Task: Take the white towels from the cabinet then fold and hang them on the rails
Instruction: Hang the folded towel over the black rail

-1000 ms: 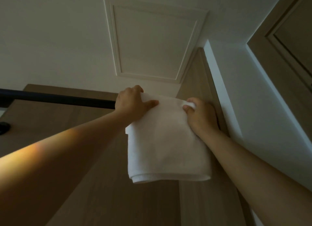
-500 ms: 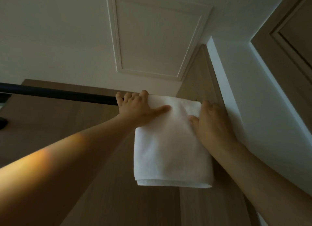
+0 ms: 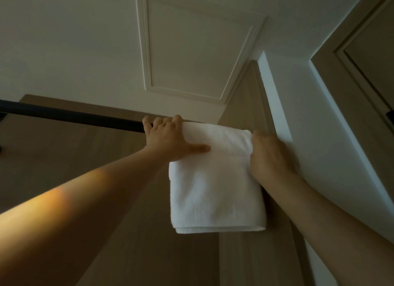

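A folded white towel (image 3: 215, 183) hangs over the right end of a black rail (image 3: 70, 116) high up, against a wooden panel. My left hand (image 3: 168, 139) grips the towel's upper left edge, its fingers curled over the rail and its thumb pressed flat on the cloth. My right hand (image 3: 269, 157) holds the towel's right edge near the top, its fingers hidden behind the cloth. The towel's folded bottom edge hangs roughly level.
The wooden wall panel (image 3: 128, 232) lies behind the rail. A white ceiling with a framed hatch (image 3: 191, 46) is above. A white wall (image 3: 319, 136) closes in on the right, with a door frame (image 3: 362, 61) beyond it. The rail's left stretch is bare.
Both hands lifted the towel up and laid it over the rail. My left fingers now hook over the rail, and the towel hangs down lower and straighter.
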